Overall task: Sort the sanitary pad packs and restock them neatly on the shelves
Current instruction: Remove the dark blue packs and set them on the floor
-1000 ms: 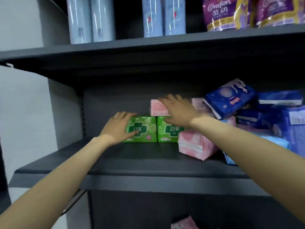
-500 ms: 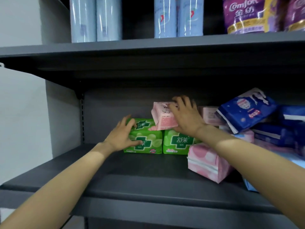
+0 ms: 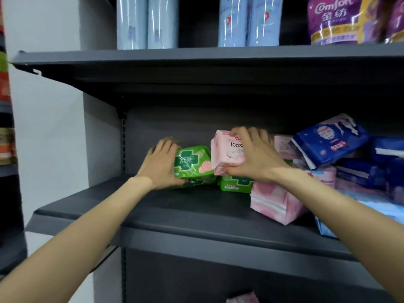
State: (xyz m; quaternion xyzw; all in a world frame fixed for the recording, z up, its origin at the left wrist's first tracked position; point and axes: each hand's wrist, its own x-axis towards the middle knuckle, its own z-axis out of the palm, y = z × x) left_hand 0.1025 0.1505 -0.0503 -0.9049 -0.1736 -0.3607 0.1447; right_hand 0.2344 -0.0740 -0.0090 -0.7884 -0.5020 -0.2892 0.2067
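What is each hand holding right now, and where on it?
The left hand grips a green pad pack by its left end. The right hand holds a pink pad pack by its right side, fingers over the top, thumb underneath.

A dark grey shelf (image 3: 175,213) holds the packs, and its left and near parts are bare. On it, near the back, sit two green packs (image 3: 235,185) side by side, and a big pink pack (image 3: 275,203) lies just to their right, nearer the front. Blue packs (image 3: 360,173) are piled on the far right, and a light blue pack (image 3: 376,209) lies at the right edge.
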